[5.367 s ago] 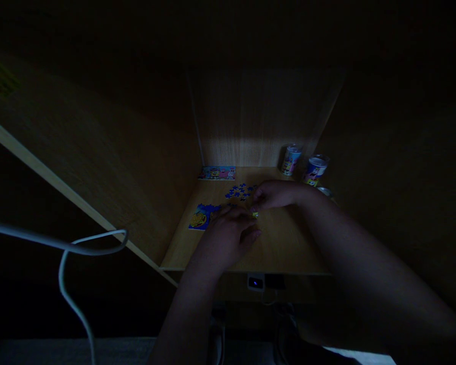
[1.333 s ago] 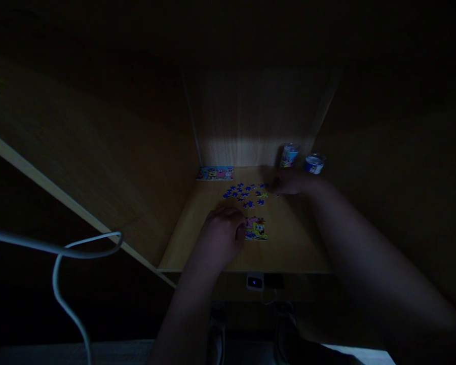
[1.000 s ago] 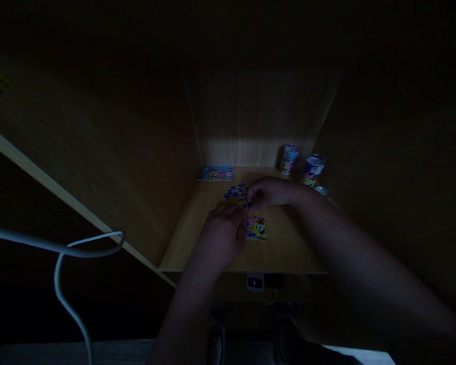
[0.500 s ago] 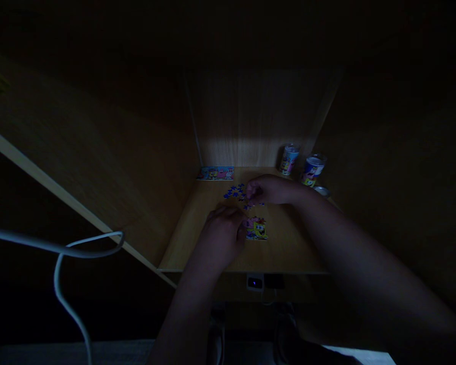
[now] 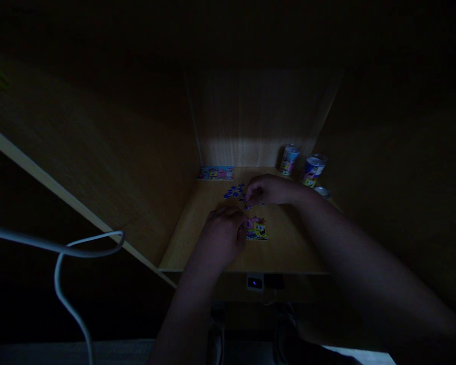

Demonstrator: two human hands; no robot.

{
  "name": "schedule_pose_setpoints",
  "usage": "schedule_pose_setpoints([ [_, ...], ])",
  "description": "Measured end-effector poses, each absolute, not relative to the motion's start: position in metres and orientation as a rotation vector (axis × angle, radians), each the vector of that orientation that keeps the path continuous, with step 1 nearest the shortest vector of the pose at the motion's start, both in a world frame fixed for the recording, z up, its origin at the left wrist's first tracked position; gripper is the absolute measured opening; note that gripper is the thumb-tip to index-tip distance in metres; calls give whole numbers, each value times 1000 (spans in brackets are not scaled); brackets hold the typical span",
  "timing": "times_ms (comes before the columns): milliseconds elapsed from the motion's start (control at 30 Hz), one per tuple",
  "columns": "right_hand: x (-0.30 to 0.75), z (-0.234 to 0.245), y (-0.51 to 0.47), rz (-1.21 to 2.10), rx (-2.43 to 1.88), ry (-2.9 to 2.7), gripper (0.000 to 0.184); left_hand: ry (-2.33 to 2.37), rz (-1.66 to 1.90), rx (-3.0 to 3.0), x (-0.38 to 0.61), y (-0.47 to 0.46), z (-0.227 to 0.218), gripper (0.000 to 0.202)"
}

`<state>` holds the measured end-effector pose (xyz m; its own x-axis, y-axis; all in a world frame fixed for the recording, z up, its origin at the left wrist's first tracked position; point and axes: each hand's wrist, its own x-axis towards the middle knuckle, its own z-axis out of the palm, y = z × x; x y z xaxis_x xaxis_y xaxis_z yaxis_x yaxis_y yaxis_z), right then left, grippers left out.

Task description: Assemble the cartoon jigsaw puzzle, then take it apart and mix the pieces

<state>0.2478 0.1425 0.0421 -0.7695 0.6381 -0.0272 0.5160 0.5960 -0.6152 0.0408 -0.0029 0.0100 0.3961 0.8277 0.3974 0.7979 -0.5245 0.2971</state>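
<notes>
left hand point(image 5: 225, 229): at left side of joined puzzle section point(image 5: 257, 229), grip state unclear | right hand point(image 5: 268, 189): curled beside loose pieces point(image 5: 235, 194), grip state unclear | section: on counter point(image 5: 285, 246), nearer person than pieces

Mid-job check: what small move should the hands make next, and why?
Probably have the right hand bring one of the loose pieces to the joined puzzle section. That hand is already over the loose pieces, the section's far edge looks jagged, and the left hand is at its left side. Whether the right fingers already pinch a piece is too dark to tell.
</notes>
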Motion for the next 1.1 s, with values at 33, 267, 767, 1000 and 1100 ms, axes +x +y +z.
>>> schedule_pose_setpoints([
  [33, 247, 42, 142, 949, -952, -2653, 14, 1498, 784, 2576, 41, -3, 10, 16],
  [267, 250, 38, 148, 781, -1008, -2653, 16, 1605, 779, 2571, 40, -2, 10, 14],
  [767, 248, 50, 134, 1018, -1024, -2806, 26, 1811, 756, 2531, 38, 1, 8, 15],
  [1000, 250, 48, 137, 793, -1084, -2747, 19, 1746, 794, 2509, 39, 0, 6, 14],
  [1100, 250, 46, 140, 716, -1156, -2720, 20, 1690, 805, 2526, 40, -1, 8, 15],
])
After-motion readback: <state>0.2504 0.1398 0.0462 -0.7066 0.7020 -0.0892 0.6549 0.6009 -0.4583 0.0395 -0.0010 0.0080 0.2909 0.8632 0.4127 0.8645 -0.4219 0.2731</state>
